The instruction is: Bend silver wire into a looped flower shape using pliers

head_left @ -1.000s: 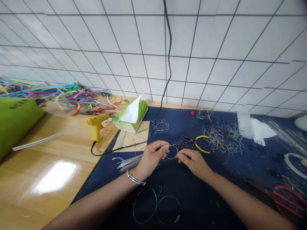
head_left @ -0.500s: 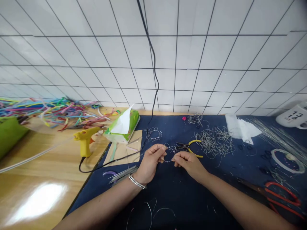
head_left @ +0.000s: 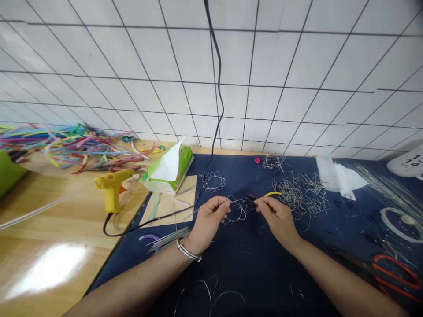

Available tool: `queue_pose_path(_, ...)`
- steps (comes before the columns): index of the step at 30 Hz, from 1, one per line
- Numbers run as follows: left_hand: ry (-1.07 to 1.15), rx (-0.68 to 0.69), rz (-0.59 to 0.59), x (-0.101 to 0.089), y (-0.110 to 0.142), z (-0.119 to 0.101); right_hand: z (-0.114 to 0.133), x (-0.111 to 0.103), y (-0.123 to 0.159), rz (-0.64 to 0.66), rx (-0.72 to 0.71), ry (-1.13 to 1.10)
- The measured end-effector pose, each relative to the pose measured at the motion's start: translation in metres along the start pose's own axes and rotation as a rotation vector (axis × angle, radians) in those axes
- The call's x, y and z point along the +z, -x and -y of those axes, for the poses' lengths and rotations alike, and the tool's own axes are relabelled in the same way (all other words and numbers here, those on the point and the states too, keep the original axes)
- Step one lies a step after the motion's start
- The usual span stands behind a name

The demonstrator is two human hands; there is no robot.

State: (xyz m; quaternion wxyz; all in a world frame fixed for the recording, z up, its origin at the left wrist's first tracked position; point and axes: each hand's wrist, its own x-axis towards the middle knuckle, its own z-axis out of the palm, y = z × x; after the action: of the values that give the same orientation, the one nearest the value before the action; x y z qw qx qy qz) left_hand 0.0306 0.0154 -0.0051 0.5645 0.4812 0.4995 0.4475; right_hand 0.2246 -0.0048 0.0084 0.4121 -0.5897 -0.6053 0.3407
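My left hand (head_left: 209,220) pinches a small ring of thin silvery wire (head_left: 245,213) at its left side, holding it above the dark blue mat (head_left: 251,273). Loops and tiny pinkish beads show along the ring. To its right, my right hand (head_left: 277,218) is closed, thumb against forefinger, apparently on a fine end of the wire; the tip itself is hard to make out. Behind those fingers lie pliers with yellow handles (head_left: 273,193), partly hidden by the hand. A finished-looking wire flower ring (head_left: 214,182) lies farther back on the mat.
Tangled wire (head_left: 300,193) lies at right, before a mug (head_left: 408,163) and straight wires. Red-handled scissors (head_left: 395,268) rest near my right forearm. Leftward are a tissue pack (head_left: 168,169), a yellow glue gun (head_left: 113,189) with its black cord, and colourful pipe cleaners (head_left: 79,145).
My right hand has drawn away from the ring to the right and now covers part of the pliers. My left hand keeps its pinch on the ring. The camera view has shifted.
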Motion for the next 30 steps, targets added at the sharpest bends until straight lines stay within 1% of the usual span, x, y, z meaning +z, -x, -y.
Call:
queue_pose_path(2,-0.021,0.019,-0.010,-0.001,0.000,0.000,-0.001,-0.001,-0.002,-0.028,-0.051,0.064)
queue_pose_path(4,-0.038,0.040,-0.029,-0.003,-0.001,-0.001,-0.004,-0.002,-0.006,-0.034,-0.132,0.156)
queue_pose_path(9,-0.057,0.064,-0.079,-0.005,-0.003,0.000,-0.016,-0.002,-0.014,0.047,-0.360,0.477)
queue_pose_path(11,-0.060,0.071,-0.093,-0.004,-0.003,0.000,-0.021,-0.003,-0.017,0.073,-0.404,0.592)
queue_pose_path(13,-0.061,0.078,-0.106,-0.004,-0.003,0.001,-0.026,-0.004,-0.019,0.072,-0.414,0.664)
queue_pose_path(16,-0.061,0.082,-0.115,-0.004,-0.002,0.001,-0.030,-0.008,-0.021,0.055,-0.392,0.701)
queue_pose_path(19,-0.045,0.081,-0.105,-0.004,-0.002,0.001,-0.032,-0.010,-0.021,0.083,-0.391,0.691)
queue_pose_path(25,-0.003,0.092,-0.096,-0.004,-0.004,0.002,-0.025,-0.001,-0.011,0.243,-0.475,0.616)
queue_pose_path(27,0.004,0.093,-0.089,-0.004,-0.004,0.003,-0.021,0.000,-0.008,0.233,-0.497,0.630)
queue_pose_path(30,0.004,0.083,-0.084,-0.005,-0.004,0.003,-0.014,-0.003,-0.007,0.157,-0.527,0.721)
